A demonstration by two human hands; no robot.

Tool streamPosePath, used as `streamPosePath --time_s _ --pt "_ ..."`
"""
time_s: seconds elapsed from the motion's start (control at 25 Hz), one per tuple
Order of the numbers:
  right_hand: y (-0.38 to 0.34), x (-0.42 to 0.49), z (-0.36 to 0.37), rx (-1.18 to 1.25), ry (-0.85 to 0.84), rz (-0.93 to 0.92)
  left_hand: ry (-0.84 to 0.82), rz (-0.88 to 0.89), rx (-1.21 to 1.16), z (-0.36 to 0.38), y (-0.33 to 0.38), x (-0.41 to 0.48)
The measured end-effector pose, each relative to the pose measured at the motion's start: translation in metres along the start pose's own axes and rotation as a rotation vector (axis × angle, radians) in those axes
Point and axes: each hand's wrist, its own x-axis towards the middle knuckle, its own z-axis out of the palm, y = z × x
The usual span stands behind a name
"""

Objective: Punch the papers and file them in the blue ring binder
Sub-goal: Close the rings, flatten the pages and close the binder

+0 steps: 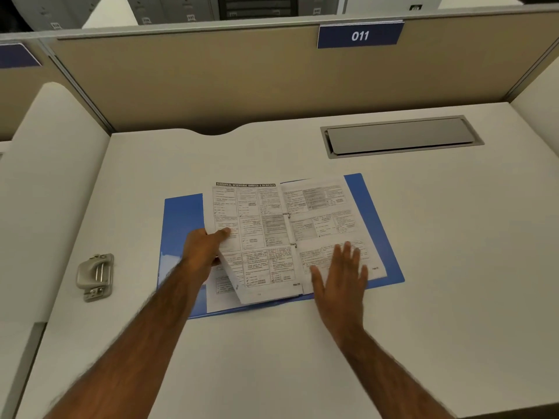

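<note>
The left hand (202,249) pinches the printed white paper sheet (251,237); the right hand (341,273), spread flat and holding nothing, should steady the pages in the open blue ring binder (372,213) while the sheet settles over the metal rings (287,214).

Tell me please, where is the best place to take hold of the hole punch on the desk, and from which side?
Probably take the hole punch across its raised metal lever, coming from above. It lies free on the desk, left of the blue ring binder, with nothing against it, so a grip can close across its narrow sides.
</note>
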Motion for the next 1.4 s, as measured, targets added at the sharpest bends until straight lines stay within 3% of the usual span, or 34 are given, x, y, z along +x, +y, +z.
streamPosePath --time_s 0.16,0.28,0.64,1.0,1.12,1.16,1.24,1.32,1.4 --pt "0.026 0.017 -0.003 -0.082 -0.142 0.316 0.057 -0.007 0.047 -0.015 -0.007 0.015" --pt "0.031 0.016 -0.002 -0.120 -0.189 0.411 0.103 0.035 0.231 -0.021 -0.010 0.025" --pt "0.030 0.017 0.000 -0.172 -0.167 0.402 0.222 0.198 0.671 -0.015 -0.018 0.029" --pt "0.032 0.016 0.006 -0.181 -0.100 0.297 0.239 0.236 0.662 0.003 -0.016 0.013" --pt "0.034 0.016 0.007 -0.051 0.031 0.276 0.389 0.478 0.824 0.010 -0.009 0.004" --pt "0.034 0.016 0.007 -0.020 0.086 0.242 0.363 0.568 0.789 0.017 -0.004 -0.001" --pt "0.032 0.015 0.008 -0.005 0.189 0.126 0.133 0.583 0.630 0.040 0.008 -0.013" --pt "0.030 0.013 0.010 -0.023 0.242 -0.008 -0.145 0.400 0.443 0.075 0.021 -0.030" --pt "0.029 0.010 0.011 -0.048 0.252 -0.103 -0.277 0.221 0.291 0.113 0.030 -0.046"
